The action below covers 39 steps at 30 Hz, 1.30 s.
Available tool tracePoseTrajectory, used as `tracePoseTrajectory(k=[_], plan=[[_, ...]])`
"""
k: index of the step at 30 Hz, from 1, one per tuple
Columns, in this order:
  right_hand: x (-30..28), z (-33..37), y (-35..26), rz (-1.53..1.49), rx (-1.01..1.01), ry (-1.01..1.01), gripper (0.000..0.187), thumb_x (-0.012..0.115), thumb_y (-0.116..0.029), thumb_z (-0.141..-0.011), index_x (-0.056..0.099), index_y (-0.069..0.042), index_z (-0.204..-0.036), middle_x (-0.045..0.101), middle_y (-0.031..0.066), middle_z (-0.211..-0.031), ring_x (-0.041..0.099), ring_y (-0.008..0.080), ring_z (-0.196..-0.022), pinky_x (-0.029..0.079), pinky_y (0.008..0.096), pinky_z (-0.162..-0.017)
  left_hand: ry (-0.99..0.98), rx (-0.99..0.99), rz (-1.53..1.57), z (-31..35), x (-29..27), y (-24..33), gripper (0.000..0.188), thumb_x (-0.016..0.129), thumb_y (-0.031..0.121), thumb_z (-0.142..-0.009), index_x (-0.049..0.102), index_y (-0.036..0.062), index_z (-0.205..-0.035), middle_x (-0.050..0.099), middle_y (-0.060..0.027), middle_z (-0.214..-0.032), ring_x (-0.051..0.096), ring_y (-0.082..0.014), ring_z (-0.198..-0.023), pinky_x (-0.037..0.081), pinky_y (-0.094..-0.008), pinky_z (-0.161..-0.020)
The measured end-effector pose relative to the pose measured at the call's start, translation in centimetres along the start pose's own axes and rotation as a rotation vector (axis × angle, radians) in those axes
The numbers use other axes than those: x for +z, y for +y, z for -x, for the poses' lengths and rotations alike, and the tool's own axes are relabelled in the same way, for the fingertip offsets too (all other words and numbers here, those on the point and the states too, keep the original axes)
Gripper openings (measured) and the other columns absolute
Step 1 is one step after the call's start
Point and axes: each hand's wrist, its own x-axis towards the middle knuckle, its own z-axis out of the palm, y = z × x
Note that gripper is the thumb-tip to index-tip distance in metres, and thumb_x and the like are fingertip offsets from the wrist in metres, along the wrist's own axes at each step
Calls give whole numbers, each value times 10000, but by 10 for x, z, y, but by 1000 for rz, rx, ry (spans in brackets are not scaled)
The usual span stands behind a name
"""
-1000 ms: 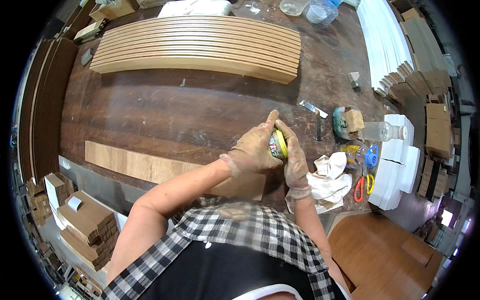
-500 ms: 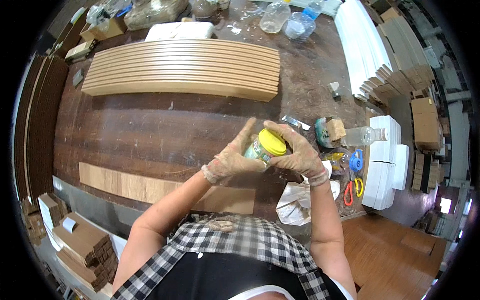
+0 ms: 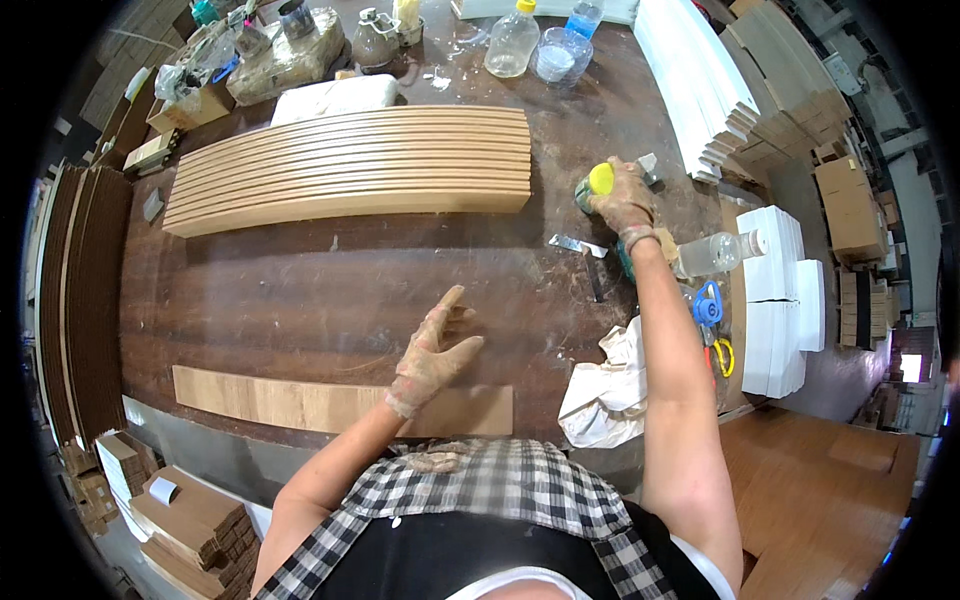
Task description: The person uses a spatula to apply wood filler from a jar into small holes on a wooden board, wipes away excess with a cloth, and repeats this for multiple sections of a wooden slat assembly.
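Note:
My right hand, in a stained work glove, reaches to the right side of the table and is wrapped round a small tub with a yellow lid. The tub's lower part is partly behind the fingers. Over the near middle of the table my left hand, gloved too, holds nothing; its fingers are spread apart. Below that hand lies a flat wood-grain board along the table's near edge. Farther back rests a stack of long wood-coloured strips. A utility knife lies near the right arm.
White cloth, scissors with a yellow handle and a clear bottle lie around my right forearm. White blocks and long white strips line the right side. Bottles stand at the back.
The tub was between both hands over the table's middle; my right hand has carried it away to the far right. My left hand has let go and moved down and left, fingers spread.

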Motion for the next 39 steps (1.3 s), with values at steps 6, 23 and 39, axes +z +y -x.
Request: tracePoseTrajectory(k=[6,23,39], plan=[[-31,32,0,45,-271,288,837,817,-280,-766,419,-60,-1469,474,195,-1459,481,360,-1329,388,422,-1115,-62,209,-510,36,-30,1,802,761,134,-859,338,77,-1538,511,-135,-1380,512,-263,-1267,429,-387,-1071],[-9,341,-9,-130,-73,56,219,737,-109,-825,673,-96,-1034,634,103,-1039,601,300,-986,495,410,-859,-329,355,-1182,81,-42,-29,1018,910,292,-591,410,105,-1457,499,-144,-1332,474,-385,-1225,387,-529,-1046],[14,328,-83,-723,-198,51,225,595,23,-869,688,-6,-1072,710,152,-1013,685,288,-954,552,368,-862,-342,462,-1150,89,-30,-15,890,879,257,-616,486,95,-1398,513,-145,-1295,485,-371,-1199,403,-511,-1037]])
